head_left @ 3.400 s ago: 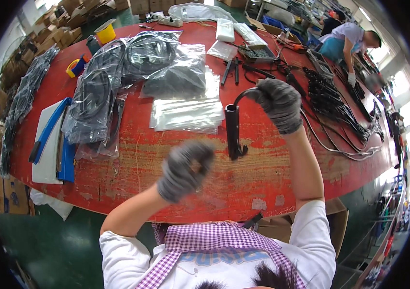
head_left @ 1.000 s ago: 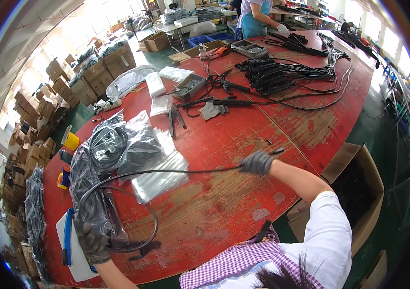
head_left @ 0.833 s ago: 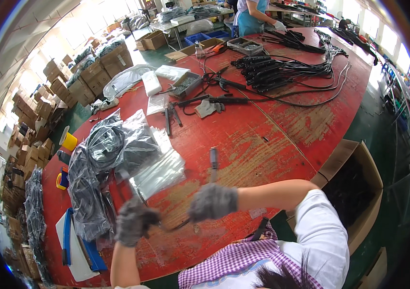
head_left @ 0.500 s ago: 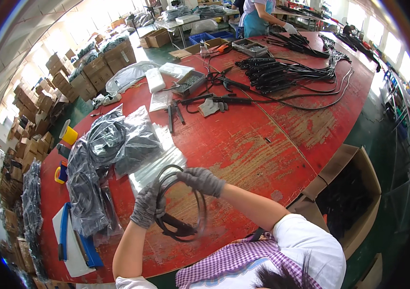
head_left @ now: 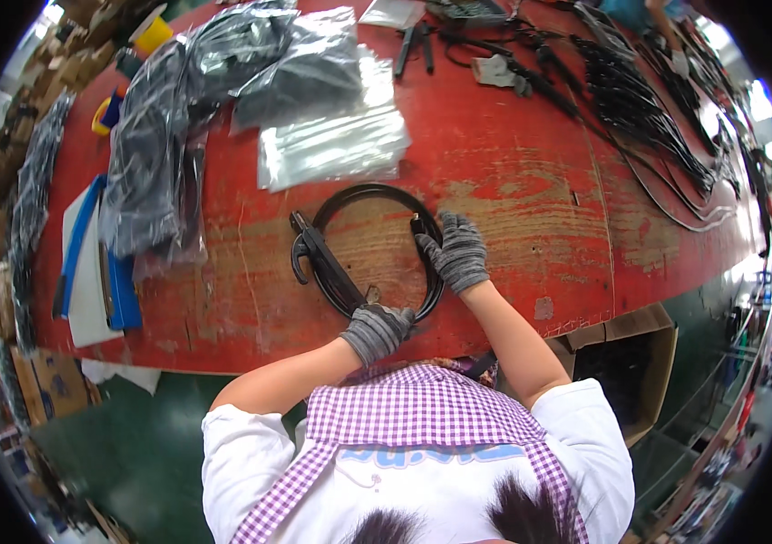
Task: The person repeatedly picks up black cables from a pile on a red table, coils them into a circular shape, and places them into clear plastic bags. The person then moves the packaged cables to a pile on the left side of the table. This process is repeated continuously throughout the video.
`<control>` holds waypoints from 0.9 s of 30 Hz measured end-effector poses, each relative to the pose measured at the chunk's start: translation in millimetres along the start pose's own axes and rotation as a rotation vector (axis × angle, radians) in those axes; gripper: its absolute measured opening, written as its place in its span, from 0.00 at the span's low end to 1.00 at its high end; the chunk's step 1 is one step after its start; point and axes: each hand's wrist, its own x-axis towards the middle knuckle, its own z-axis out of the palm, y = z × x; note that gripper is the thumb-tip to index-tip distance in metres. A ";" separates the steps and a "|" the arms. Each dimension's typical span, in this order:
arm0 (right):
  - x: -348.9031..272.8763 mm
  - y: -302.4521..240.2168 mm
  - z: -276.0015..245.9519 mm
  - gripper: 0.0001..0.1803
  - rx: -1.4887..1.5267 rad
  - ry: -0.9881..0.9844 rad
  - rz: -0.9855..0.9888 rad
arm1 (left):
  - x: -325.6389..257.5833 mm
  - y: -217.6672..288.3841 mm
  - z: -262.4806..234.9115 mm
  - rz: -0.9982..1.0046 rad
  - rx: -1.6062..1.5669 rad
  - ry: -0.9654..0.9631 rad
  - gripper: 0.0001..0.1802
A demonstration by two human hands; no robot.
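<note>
A coiled black welding cable (head_left: 359,192) lies on the worn red table in front of me. Its black electrode holder (head_left: 336,275) runs along the left side of the coil, with a hooked lever pointing outward. On the right side a connector plug (head_left: 417,223) with a brass-coloured tip points away from me. My left hand (head_left: 377,334), in a grey knit glove, is closed around the near part of the coil, at the lower end of the holder. My right hand (head_left: 456,252), gloved alike, grips the right side of the coil, its thumb beside the plug.
Clear plastic bags (head_left: 336,150) are stacked beyond the coil. Bagged black cables (head_left: 145,163) lie at left, near a blue-and-white flat object (head_left: 87,263). More black cables (head_left: 640,91), and a loose grey glove (head_left: 497,71), lie at far right. A cardboard box (head_left: 658,354) stands off the table's right edge.
The coil has come down from my raised hands onto the table. My left hand moved to its near side and my right hand to its right side. The view has tilted downward.
</note>
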 end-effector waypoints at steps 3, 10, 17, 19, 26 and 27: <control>-9.1 9.0 37.6 0.33 -0.160 0.222 -0.143 | -12.8 1.0 -15.3 0.095 -0.154 0.316 0.19; -17.9 -0.6 54.9 0.32 -0.091 0.291 -0.231 | -14.4 -75.7 -37.4 -0.942 -0.081 0.682 0.45; -13.5 0.5 56.5 0.28 0.086 0.352 -0.338 | 33.1 -46.8 -34.3 -0.608 -0.112 0.286 0.48; -21.9 6.9 55.6 0.28 0.070 0.349 -0.326 | 31.2 -45.4 -39.4 -0.600 -0.033 0.217 0.47; -43.5 -2.6 21.5 0.25 0.102 0.218 -0.310 | -25.9 -69.0 -14.6 -0.637 -0.084 0.576 0.44; -32.3 -5.0 5.7 0.24 0.145 0.133 -0.268 | -33.7 -65.1 -7.8 -0.649 -0.103 0.635 0.43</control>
